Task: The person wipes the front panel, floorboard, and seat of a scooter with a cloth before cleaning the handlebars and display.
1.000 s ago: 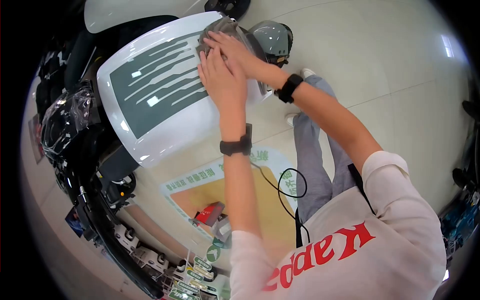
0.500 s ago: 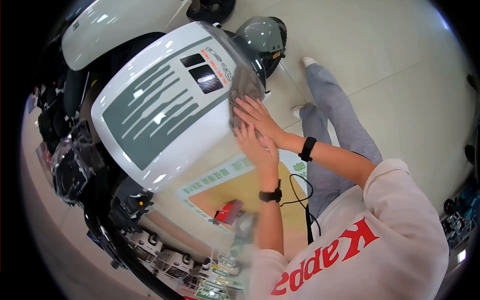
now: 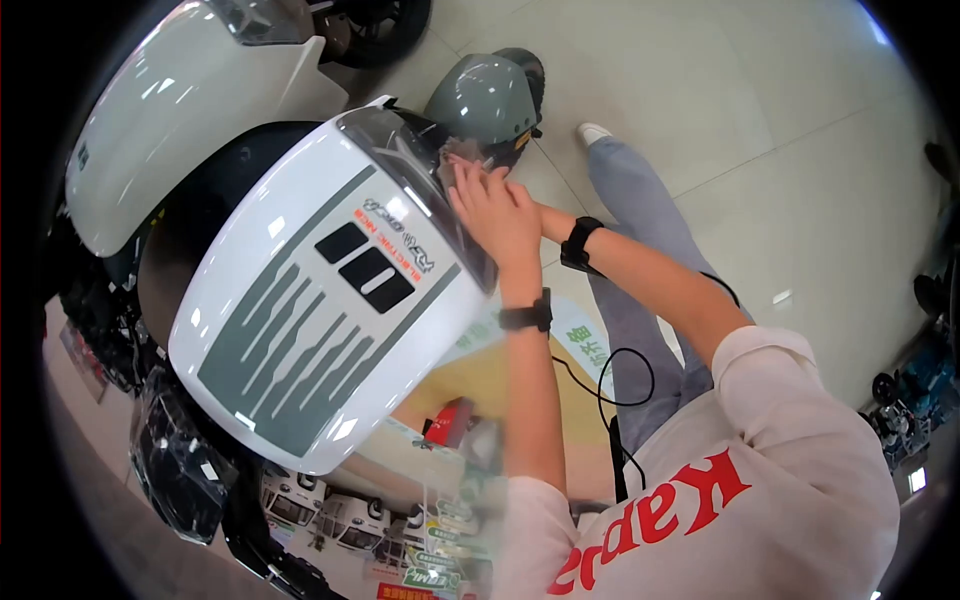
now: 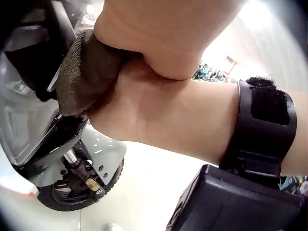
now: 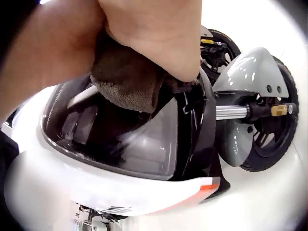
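The white fairing [image 3: 325, 290] stands left, a brown cloth [image 3: 457, 150] against its dark front, then the left hand [image 3: 495, 212] lies open, fingers extended, over the right hand [image 4: 137, 103], mostly hidden but open, pressing the cloth.

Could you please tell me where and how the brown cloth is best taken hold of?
I'd probably pinch the loose fold of the brown cloth, coming from the windscreen side: it bulges out uncovered there, while the right hand and left hand cover much of the rest.
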Demonstrator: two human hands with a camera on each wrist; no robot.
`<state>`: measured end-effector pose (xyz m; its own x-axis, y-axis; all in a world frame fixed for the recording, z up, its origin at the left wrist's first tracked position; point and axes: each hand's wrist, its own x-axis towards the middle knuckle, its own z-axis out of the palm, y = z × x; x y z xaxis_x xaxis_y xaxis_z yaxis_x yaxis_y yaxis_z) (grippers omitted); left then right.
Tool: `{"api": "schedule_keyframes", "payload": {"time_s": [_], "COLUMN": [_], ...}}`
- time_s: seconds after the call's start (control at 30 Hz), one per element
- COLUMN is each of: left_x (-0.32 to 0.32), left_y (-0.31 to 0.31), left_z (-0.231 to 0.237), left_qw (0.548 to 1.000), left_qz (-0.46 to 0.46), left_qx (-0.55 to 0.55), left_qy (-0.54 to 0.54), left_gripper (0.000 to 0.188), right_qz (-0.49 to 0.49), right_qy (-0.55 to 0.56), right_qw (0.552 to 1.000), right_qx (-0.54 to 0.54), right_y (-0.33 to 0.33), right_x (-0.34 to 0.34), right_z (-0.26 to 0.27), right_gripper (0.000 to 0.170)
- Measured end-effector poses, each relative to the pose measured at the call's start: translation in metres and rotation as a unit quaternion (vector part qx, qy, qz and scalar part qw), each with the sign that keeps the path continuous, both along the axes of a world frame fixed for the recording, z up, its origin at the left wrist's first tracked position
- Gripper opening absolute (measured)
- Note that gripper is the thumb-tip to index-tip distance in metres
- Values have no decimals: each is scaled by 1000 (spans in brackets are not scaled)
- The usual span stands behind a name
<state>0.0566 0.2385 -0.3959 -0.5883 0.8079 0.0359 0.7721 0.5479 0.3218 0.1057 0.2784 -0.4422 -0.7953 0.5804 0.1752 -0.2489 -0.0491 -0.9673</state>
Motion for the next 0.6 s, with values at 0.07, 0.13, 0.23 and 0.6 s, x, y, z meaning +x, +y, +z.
{"api": "schedule_keyframes", "payload": {"time_s": [0.07, 0.13, 0.23, 0.6], "left_x": [-2, -8, -24, -48], "left_y": [5, 7, 29, 65], "left_z": [0, 8, 3, -12], "left_qw": [999, 999, 999, 994], "left_qz": [33, 38, 43, 99], "left_qx": [-4, -11, -7, -10], "left_qy": [-8, -21, -25, -39], "left_gripper": [17, 18, 19, 21], "right_qz": [17, 30, 45, 73], "right_qy": [0, -3, 9, 44], "right_qw": [1000, 1000, 999, 995], "right_qx": [7, 8, 20, 45], "right_y": [7, 10, 29, 47], "right_x": [-7, -14, -32, -74], "right_z": [-11, -16, -28, -76], "right_gripper": [52, 52, 51, 50]}}
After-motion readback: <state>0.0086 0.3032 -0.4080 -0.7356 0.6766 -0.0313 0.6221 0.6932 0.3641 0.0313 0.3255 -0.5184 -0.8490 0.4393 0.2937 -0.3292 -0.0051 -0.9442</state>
